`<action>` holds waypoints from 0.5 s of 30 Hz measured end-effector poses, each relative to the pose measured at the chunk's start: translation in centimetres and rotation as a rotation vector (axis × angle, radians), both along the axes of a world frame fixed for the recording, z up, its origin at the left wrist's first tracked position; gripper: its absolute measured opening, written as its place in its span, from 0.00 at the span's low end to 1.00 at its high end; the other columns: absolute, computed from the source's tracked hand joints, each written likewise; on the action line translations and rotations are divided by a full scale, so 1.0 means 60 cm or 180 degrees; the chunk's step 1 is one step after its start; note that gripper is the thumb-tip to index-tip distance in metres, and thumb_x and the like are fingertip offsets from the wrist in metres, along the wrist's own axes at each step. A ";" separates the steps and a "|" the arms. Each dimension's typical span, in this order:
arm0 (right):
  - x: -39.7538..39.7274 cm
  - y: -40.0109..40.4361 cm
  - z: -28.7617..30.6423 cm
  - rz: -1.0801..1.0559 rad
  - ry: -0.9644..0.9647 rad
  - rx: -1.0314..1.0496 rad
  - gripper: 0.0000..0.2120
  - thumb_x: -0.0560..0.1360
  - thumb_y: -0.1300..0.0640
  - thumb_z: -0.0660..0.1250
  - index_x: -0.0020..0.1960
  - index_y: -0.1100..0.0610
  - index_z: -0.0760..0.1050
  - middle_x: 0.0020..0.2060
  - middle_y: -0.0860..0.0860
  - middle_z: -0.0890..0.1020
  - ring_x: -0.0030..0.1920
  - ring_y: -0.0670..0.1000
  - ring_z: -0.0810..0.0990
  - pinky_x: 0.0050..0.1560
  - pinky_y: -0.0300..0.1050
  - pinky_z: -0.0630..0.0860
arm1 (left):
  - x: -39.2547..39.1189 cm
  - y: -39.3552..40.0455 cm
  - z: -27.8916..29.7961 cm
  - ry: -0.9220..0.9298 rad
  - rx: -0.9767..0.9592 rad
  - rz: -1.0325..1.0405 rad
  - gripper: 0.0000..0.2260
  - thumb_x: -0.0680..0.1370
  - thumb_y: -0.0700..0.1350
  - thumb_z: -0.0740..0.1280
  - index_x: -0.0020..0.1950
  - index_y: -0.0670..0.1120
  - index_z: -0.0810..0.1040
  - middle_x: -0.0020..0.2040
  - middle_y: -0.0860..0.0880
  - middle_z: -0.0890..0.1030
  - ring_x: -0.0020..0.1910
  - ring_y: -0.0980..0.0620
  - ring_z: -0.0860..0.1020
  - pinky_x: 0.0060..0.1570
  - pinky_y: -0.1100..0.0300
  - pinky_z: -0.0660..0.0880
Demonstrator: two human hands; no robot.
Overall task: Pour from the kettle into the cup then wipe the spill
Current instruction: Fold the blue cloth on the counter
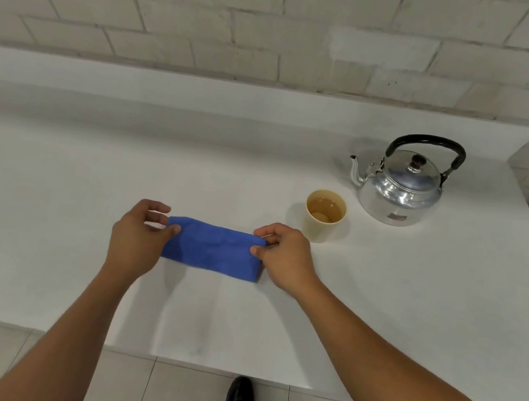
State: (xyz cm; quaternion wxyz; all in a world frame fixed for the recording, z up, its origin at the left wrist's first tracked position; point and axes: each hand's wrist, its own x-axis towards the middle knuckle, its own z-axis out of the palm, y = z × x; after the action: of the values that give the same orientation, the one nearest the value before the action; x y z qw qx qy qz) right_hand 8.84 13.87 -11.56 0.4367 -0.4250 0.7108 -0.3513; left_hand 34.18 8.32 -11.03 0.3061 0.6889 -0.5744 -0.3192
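Blue cloth (212,248) folded, soft, limp (likely light); left hand (137,239) and right hand (283,259) pinch its left and right ends.

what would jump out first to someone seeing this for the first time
The bright blue cloth stands out most: it lies folded on the white counter at centre, with the left hand and right hand pinching its two ends. Next comes the shiny metal kettle with its black handle, standing upright at the far right. The yellow cup, holding a brownish liquid, stands just in front of the kettle, to its left.
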 end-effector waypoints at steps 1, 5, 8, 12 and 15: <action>0.011 -0.012 -0.004 0.0003 0.0015 -0.0003 0.12 0.71 0.64 0.76 0.51 0.52 0.83 0.43 0.49 0.86 0.44 0.48 0.84 0.43 0.34 0.78 | 0.009 -0.014 -0.002 -0.0090 0.0012 0.0029 0.13 0.75 0.45 0.77 0.57 0.53 0.78 0.46 0.56 0.82 0.43 0.50 0.82 0.39 0.59 0.74; 0.051 -0.048 -0.021 0.0065 0.0072 -0.0040 0.12 0.72 0.64 0.77 0.54 0.55 0.84 0.43 0.48 0.84 0.44 0.47 0.83 0.42 0.30 0.75 | 0.046 -0.053 -0.015 -0.0309 0.0106 0.0105 0.12 0.76 0.44 0.77 0.57 0.50 0.79 0.48 0.52 0.82 0.44 0.47 0.81 0.36 0.62 0.72; 0.076 -0.064 -0.028 0.0175 0.0263 -0.0087 0.13 0.73 0.64 0.75 0.57 0.58 0.84 0.46 0.51 0.85 0.47 0.50 0.83 0.47 0.33 0.77 | 0.067 -0.066 -0.029 -0.0438 0.0168 0.0162 0.12 0.77 0.43 0.76 0.57 0.49 0.78 0.50 0.50 0.82 0.44 0.48 0.80 0.35 0.64 0.70; 0.091 -0.068 -0.038 0.0303 0.0682 -0.0100 0.12 0.75 0.66 0.71 0.57 0.60 0.83 0.51 0.55 0.86 0.50 0.54 0.84 0.53 0.45 0.81 | 0.075 -0.065 -0.047 -0.0578 0.0204 0.0096 0.12 0.77 0.43 0.76 0.57 0.48 0.78 0.50 0.48 0.83 0.43 0.47 0.80 0.35 0.63 0.70; 0.090 -0.061 -0.041 0.0300 0.0909 -0.0174 0.11 0.74 0.63 0.72 0.57 0.59 0.82 0.48 0.55 0.84 0.48 0.54 0.83 0.51 0.46 0.81 | 0.068 -0.060 -0.049 -0.0933 0.0077 -0.0116 0.12 0.78 0.41 0.74 0.60 0.43 0.79 0.54 0.44 0.83 0.44 0.45 0.80 0.44 0.56 0.76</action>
State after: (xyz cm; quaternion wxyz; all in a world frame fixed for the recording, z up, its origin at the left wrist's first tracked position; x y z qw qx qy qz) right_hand 14.27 10.20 -14.02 0.3354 -0.5152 0.7351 -0.2856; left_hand 38.26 4.74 -13.94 0.2048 0.7212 -0.6214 -0.2275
